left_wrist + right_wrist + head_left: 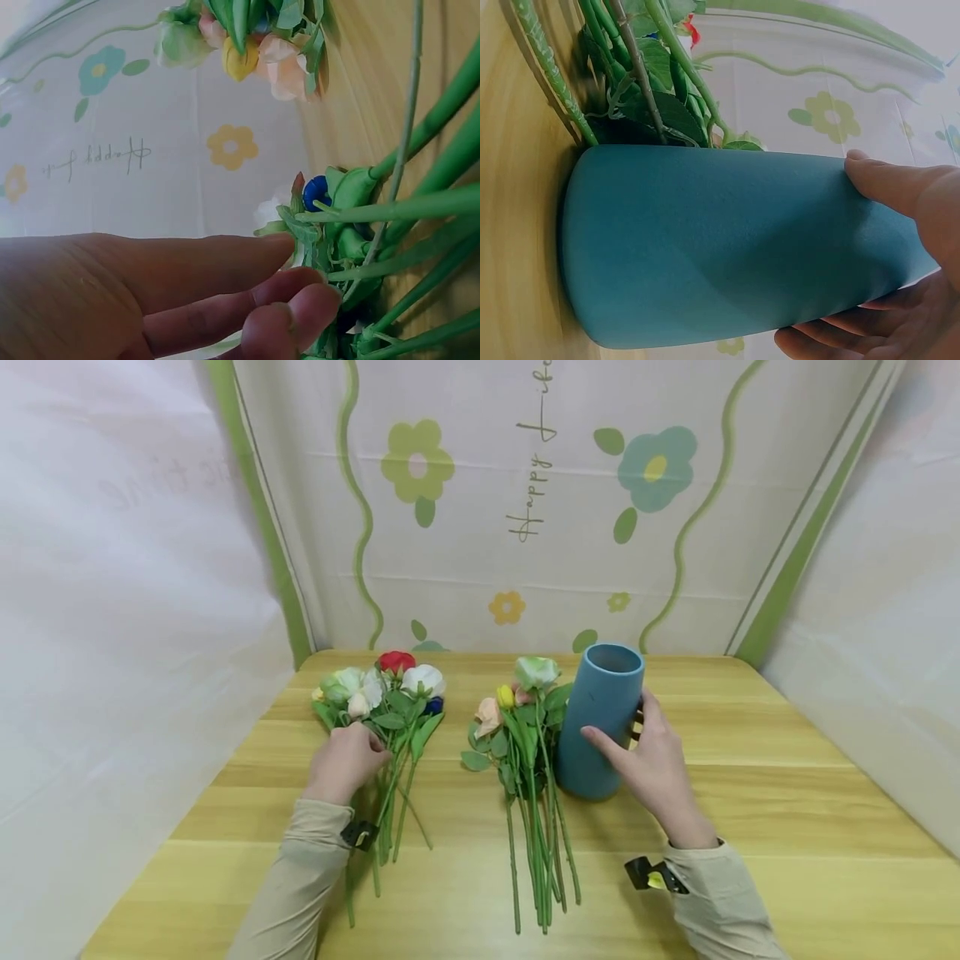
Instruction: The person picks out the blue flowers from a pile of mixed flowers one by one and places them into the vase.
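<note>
At the left bunch of artificial flowers (405,706), my left hand (348,764) reaches in among the stems just below the blooms. In the left wrist view its thumb (240,259) and bent fingers (300,311) sit close beside the green stems (420,206), with nothing visible between them. My right hand (656,768) holds a tall blue vase (600,727) by its side, thumb on the near face and fingers around the far side. The vase stands upright on the table, its mouth facing up. In the right wrist view the vase (727,247) fills most of the picture.
A second bunch of flowers (532,752), with peach, yellow and pale green heads, lies right beside the vase, its stems toward the near edge. The wooden table (787,827) is bounded by a printed cloth backdrop (465,552) and white side cloths (135,635).
</note>
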`<state>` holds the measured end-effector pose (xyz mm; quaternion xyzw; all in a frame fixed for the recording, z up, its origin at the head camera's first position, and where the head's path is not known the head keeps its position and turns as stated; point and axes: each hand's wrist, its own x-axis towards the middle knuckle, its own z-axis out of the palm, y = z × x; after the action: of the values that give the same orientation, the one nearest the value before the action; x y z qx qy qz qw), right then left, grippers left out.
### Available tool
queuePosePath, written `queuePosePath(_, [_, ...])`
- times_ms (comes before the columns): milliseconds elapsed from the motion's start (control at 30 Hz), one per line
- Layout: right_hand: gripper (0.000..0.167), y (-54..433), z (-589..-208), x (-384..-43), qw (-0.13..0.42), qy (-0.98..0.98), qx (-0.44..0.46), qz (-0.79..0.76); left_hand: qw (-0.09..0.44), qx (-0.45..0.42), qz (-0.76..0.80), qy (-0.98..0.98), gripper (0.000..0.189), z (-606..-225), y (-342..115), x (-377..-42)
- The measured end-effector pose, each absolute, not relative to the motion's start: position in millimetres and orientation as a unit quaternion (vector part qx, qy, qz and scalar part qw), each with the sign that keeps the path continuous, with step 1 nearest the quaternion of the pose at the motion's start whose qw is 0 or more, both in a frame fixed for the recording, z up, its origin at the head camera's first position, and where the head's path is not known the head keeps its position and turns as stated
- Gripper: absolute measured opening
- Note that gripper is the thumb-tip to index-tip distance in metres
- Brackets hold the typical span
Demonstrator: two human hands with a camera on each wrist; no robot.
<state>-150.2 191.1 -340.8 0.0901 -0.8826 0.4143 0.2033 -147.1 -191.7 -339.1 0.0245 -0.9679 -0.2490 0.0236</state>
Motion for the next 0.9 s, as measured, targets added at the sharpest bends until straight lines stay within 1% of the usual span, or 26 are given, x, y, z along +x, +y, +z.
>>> queuePosePath(233, [0.098, 189.8, -339.3, -149.2, 0.196, -0.883, 0.088, 0.418, 0.002, 0.03, -0.241, -0.97, 0.047, -341.7, -191.0, -149.3])
queuePosePath(500, [0.096, 190.9, -337.7, -146.8, 0.196, -0.883, 0.091, 0.416, -0.02, 0.027, -0.229, -0.973, 0.039, -350.1, -186.9, -153.1])
queuePosePath(900, [0.095, 191.6, -337.1, -146.1, 0.203, -0.882, 0.093, 0.415, -0.012, 0.032, -0.221, -0.975, 0.042, -354.0, -177.1, -156.1])
